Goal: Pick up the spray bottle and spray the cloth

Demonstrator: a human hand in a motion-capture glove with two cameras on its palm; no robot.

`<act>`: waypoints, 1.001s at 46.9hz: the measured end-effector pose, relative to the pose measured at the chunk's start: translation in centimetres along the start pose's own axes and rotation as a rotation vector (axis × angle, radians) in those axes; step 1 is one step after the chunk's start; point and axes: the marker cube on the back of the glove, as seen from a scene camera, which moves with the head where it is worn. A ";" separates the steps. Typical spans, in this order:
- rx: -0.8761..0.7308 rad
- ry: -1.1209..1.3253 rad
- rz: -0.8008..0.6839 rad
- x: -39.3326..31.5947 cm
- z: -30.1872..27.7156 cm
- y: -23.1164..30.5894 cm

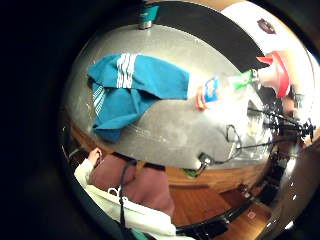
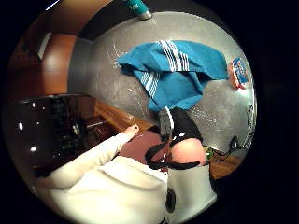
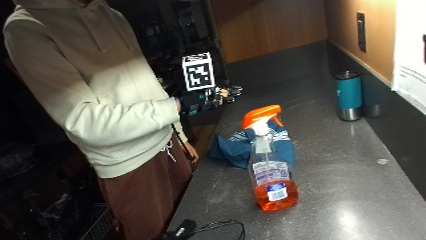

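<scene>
Bottle (image 3: 269, 170): spray type, orange liquid, orange trigger head, upright on the grey counter (image 3: 346, 170), nothing touching it. Landmark for the entries below.

Cloth (image 3: 233, 147): blue with white stripes, crumpled on the counter just behind the bottle, on the person's side.

Right hand (image 3: 200, 100): gloved, raised in front of the person's chest at the counter's edge, well apart from the bottle and beyond the cloth; it holds nothing from the counter. Whether the fingers are spread or curled cannot be told.

Tumbler (image 3: 349, 95): teal, steel base, upright near the back wall, well apart from the bottle.

Cable (image 3: 213, 227): black, at the counter's near edge, in front of the bottle.
</scene>
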 end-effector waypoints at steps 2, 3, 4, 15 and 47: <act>0.000 0.004 -0.006 0.1 0.0 0.0; 0.000 0.003 -0.007 0.2 0.0 0.0; 0.000 -0.001 -0.006 0.3 0.0 -0.1; -0.003 -0.006 0.014 0.9 0.1 -0.2; 0.260 -0.120 0.029 3.2 -0.5 0.7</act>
